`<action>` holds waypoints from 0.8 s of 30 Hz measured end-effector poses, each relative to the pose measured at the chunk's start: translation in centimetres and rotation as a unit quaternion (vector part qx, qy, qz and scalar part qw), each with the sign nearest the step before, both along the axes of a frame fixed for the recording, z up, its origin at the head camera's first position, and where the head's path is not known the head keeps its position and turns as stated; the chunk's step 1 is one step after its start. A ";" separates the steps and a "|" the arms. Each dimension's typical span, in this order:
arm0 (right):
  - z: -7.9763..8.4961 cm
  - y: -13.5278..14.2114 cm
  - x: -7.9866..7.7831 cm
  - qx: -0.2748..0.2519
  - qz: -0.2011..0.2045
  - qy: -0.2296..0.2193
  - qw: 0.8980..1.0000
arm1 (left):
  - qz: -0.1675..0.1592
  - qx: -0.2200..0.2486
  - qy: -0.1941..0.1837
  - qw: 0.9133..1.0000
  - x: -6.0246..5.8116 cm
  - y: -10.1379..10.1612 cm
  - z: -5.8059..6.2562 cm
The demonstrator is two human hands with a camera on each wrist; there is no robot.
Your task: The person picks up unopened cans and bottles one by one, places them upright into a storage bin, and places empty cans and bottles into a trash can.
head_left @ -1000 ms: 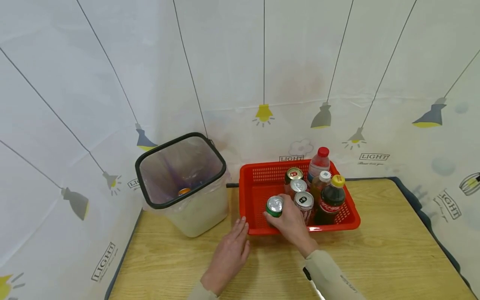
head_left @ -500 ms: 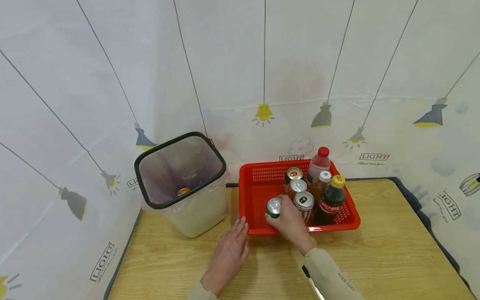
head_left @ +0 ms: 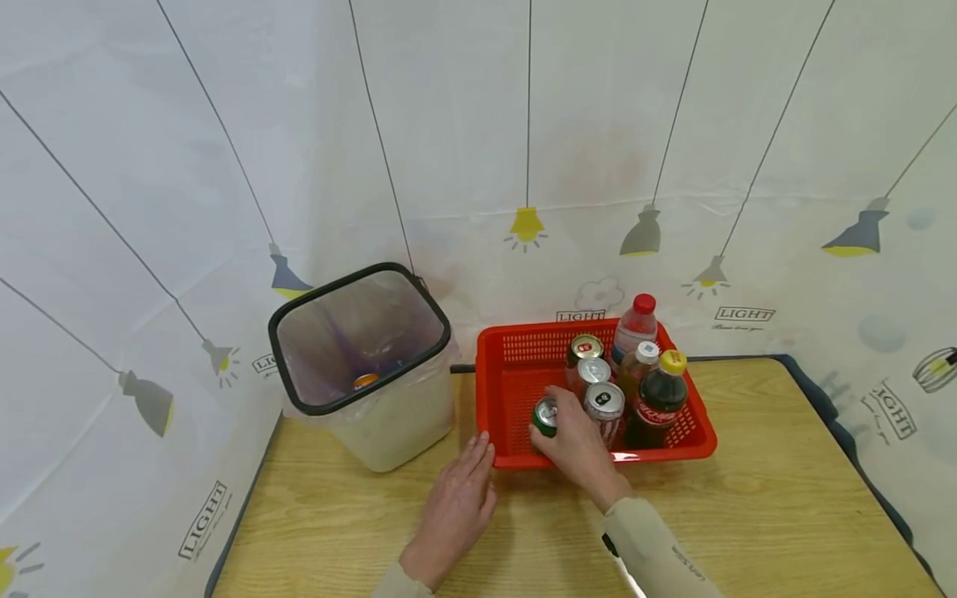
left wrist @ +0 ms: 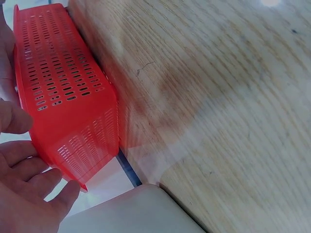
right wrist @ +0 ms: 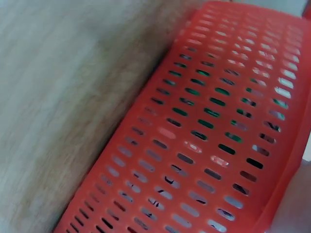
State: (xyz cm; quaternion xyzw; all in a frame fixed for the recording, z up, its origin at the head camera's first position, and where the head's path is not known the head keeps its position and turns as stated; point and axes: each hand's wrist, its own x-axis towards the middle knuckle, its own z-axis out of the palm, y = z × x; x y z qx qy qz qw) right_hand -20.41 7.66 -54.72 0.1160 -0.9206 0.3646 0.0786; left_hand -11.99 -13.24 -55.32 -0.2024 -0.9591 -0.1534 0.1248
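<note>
In the head view my right hand (head_left: 576, 444) reaches over the front rim of the red basket (head_left: 489, 390). Thumb and fingers grip a green drink can (head_left: 545, 425) near its silver top, inside the basket. Beside that hand stand a pale-topped can (head_left: 604, 400), a second silver-topped can (head_left: 594, 370) and a gold-topped can (head_left: 586, 345). At the basket's front left corner rests my left hand (head_left: 456, 507), fingers nearly straight against the rim. The left wrist view shows its fingers (left wrist: 29, 170) touching that corner. Through the basket's slots in the right wrist view, green patches show.
Three bottles fill the basket's right side: a red-capped bottle (head_left: 635, 328), a white-capped bottle (head_left: 640, 364) and a yellow-capped cola bottle (head_left: 660, 403). Left of the basket stands a lined bin (head_left: 399, 423) with an orange item (head_left: 365, 381) inside. A wooden table (head_left: 777, 498) supports everything.
The green can's top sits slightly lower and shows less between the right hand's fingers. The right hand has shifted only a little. The left hand has stayed at the basket corner.
</note>
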 end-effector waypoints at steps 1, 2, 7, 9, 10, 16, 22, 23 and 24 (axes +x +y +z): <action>-0.1 0.0 0.1 0.004 0.007 0.017 1.000 | 0.000 0.000 0.001 1.000 0.0 0.0 0.0; -0.2 0.1 0.2 0.007 0.015 0.035 0.999 | 0.000 -0.001 0.001 1.000 0.0 0.0 0.0; -0.6 0.4 0.9 0.022 0.046 0.101 0.994 | -0.001 0.001 0.000 1.000 0.0 0.0 0.1; -0.6 0.6 1.3 0.024 0.057 0.116 0.991 | -0.003 0.004 0.004 1.000 0.0 0.0 0.0; -0.5 0.7 1.5 0.028 0.061 0.121 0.990 | -0.004 0.003 0.005 1.000 -0.1 0.0 0.0; 0.3 1.7 3.0 0.043 0.078 0.142 0.986 | -0.005 0.003 0.006 1.000 -0.2 -0.3 -0.2; 1.2 3.1 4.8 0.044 0.079 0.154 0.984 | -0.014 -0.003 -0.009 1.000 -0.2 -1.0 -0.8; 1.3 3.4 5.2 0.044 0.079 0.154 0.984 | -0.019 -0.005 -0.014 1.000 -0.1 -1.2 -0.9; 1.3 3.7 5.5 0.042 0.079 0.155 0.984 | -0.024 -0.008 -0.019 1.000 -0.1 -1.5 -1.0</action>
